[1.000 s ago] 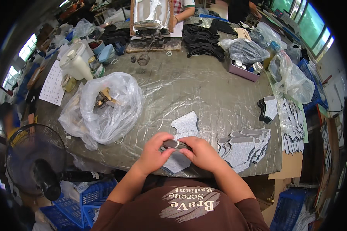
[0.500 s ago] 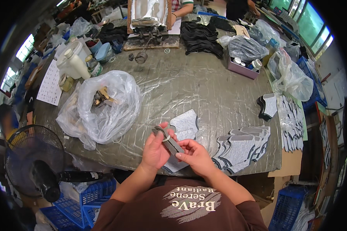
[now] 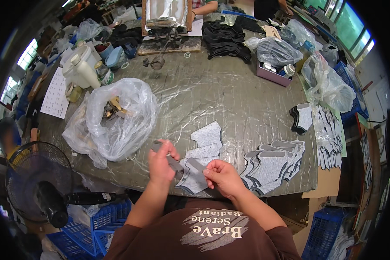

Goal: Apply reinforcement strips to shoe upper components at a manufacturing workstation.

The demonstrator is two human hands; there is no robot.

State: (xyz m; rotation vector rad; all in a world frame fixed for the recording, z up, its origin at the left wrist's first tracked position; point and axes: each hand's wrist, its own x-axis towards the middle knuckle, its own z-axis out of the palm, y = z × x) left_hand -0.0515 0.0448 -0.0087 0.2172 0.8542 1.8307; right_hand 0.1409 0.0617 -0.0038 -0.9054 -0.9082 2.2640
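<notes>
My left hand is closed around a small bundle of dark grey strips; their ends show on both sides of the fingers. A single flat grey strip is pinched between thumb and fingers of my right hand. This strip slants over a light grey cut piece with dark edges, close to my body. Just beyond lie more light grey pieces, partly overlapping. To the right of my right hand, several similar pieces lie fanned out in an overlapping row, each with a grey band along its top.
A clear plastic bag with scraps stands left, near a white bottle and jars. A stand with a frame, black piece stacks and a purple box are farther back. A fan stands at left.
My hands have moved apart. One strip is now separate in my right hand, while the bundle has moved left with my left hand. The white band seen around the bundle no longer shows.
</notes>
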